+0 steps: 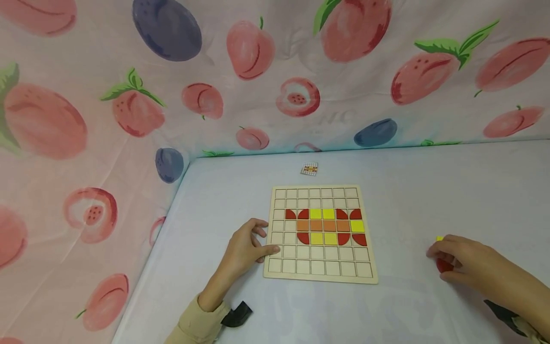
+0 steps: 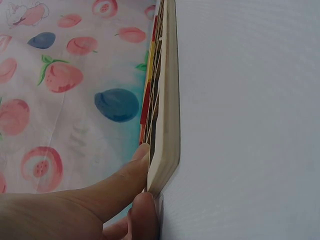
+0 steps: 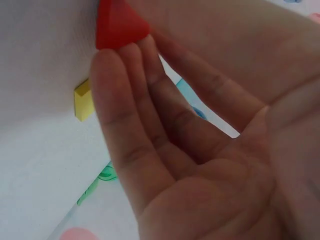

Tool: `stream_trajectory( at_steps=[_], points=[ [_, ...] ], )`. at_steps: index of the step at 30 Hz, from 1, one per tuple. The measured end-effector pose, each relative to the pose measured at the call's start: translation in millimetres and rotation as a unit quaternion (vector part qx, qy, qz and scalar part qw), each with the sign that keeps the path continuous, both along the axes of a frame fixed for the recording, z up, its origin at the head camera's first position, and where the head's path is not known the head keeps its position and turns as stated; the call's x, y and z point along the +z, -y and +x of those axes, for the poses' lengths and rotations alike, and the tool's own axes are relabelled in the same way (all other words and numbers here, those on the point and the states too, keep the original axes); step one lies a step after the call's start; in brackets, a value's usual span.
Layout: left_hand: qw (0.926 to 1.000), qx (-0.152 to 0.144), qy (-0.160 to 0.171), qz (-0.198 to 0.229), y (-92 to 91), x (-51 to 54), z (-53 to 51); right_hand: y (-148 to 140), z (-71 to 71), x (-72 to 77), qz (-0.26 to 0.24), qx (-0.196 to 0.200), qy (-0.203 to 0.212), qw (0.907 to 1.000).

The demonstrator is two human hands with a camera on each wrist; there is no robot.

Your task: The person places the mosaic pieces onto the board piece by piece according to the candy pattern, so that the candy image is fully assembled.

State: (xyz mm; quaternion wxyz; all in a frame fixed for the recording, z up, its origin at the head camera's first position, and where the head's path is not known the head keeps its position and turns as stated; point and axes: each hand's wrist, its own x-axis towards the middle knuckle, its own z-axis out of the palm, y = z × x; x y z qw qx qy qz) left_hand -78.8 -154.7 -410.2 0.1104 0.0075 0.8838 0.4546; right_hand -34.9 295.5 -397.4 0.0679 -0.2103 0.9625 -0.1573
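Observation:
A square wooden grid board [image 1: 301,267] lies on the table, with red quarter-circle, yellow square and orange square tiles set in its middle rows. My left hand [image 1: 242,246] grips the board's left edge, the thumb on top; the left wrist view shows thumb and finger pinching the board's edge [image 2: 171,100]. Out to the right, my right hand [image 1: 477,263] pinches a red quarter-circle tile [image 1: 444,265] between thumb and fingers. In the right wrist view the same red tile [image 3: 120,25] shows at the fingertips. A yellow tile [image 3: 83,102] lies just beyond the fingers, partly hidden.
A small pattern card [image 1: 309,168] lies behind the board, showing a coloured grid design. Fruit-printed cloth [image 1: 253,105] hangs at the back and left of the white table [image 1: 408,191]. A black strap [image 1: 237,315] shows at the left sleeve [image 1: 197,322].

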Motion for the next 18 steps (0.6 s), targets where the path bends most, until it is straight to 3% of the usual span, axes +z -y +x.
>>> stream_trajectory(
  at_steps=[9, 14, 18],
  points=[
    [1.0000, 0.002, 0.000, 0.002, -0.1, -1.1, -0.6, -0.9, 1.5, -2.7, -0.037, 0.023, -0.051, 0.9977],
    [1.0000, 0.004, 0.001, 0.003, -0.2, -1.3, -0.8, -0.1, 0.2, -3.0, -0.076, 0.029, -0.023, 0.9964],
    [1.0000, 0.002, 0.001, 0.002, -0.3, -1.1, -1.0, 3.8, -1.0, 1.0, -0.064, 0.014, 0.017, 0.9977]
  ],
)
